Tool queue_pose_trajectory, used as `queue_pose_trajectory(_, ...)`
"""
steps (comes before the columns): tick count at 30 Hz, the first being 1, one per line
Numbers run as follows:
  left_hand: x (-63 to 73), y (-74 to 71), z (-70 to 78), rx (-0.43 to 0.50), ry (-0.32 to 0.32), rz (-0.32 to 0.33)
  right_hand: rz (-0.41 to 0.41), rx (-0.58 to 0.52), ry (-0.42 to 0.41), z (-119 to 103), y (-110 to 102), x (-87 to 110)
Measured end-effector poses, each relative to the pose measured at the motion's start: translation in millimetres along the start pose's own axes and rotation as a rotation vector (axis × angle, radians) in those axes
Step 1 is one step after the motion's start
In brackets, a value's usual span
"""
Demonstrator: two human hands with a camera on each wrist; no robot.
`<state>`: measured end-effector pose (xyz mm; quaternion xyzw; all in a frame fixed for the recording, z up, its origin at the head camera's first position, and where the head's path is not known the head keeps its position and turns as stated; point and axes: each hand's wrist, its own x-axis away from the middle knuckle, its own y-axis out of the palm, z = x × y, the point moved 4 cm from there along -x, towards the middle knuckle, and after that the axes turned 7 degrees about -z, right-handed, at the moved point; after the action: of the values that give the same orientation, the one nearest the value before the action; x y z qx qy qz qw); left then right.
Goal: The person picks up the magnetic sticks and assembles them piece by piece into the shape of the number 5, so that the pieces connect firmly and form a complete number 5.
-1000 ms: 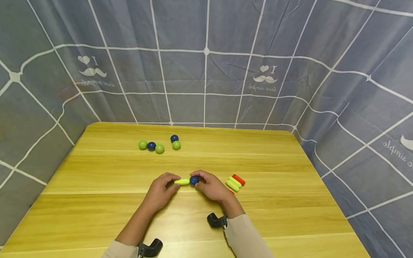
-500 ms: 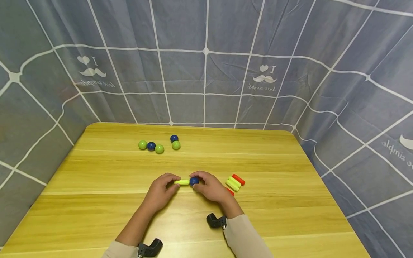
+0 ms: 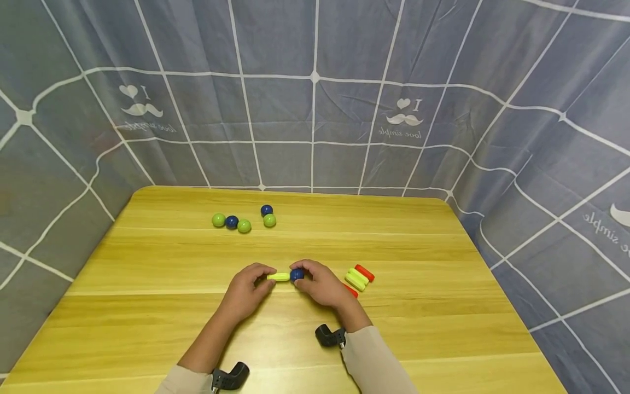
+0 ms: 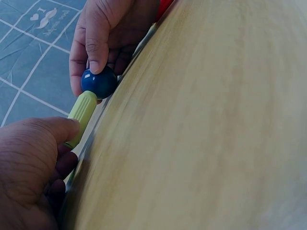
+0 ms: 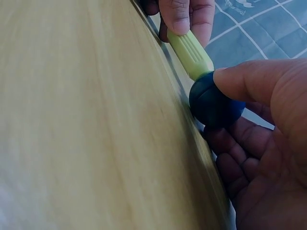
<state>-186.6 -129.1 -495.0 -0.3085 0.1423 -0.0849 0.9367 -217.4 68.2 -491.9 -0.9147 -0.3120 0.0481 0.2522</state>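
Note:
Near the table's middle, my left hand [image 3: 246, 291] pinches a ribbed yellow-green stick [image 3: 280, 277] by its outer end, thumb on one side and fingers on the other. My right hand [image 3: 320, 283] grips a shiny dark blue ball [image 3: 297, 275] between thumb and fingers. Stick and ball meet end to end. In the left wrist view the stick [image 4: 83, 111] touches the blue ball [image 4: 99, 83]. From the right wrist the same contact shows between the stick [image 5: 189, 53] and the ball [image 5: 216, 103]; whether they are joined inside cannot be seen.
Right of my right hand lie yellow-green sticks [image 3: 356, 279], a red stick [image 3: 365, 272] and another red one [image 3: 351, 290] partly hidden by the wrist. Farther back sit green balls [image 3: 244, 226] and blue balls [image 3: 232, 222]. A grey curtain [image 3: 285, 109] hangs behind the wooden table [image 3: 418, 246].
Both hands keep their hold on the stick and ball, with hardly any movement. The whole head view shifts very slightly.

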Motion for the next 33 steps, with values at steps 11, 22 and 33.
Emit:
queue_pose_trajectory(11,-1.0,-0.9,1.8,0.000,-0.002,0.006,0.029,0.031,0.000,-3.5,-0.6,1.0)
queue_pose_trajectory(22,-0.3,-2.2,1.3,0.002,-0.014,0.000,0.057,0.088,-0.012,-5.1,-0.6,0.0)
queue_pose_trajectory(33,-0.2,-5.9,0.1,0.065,-0.012,0.029,0.061,0.095,-0.016,-6.1,-1.2,0.1)
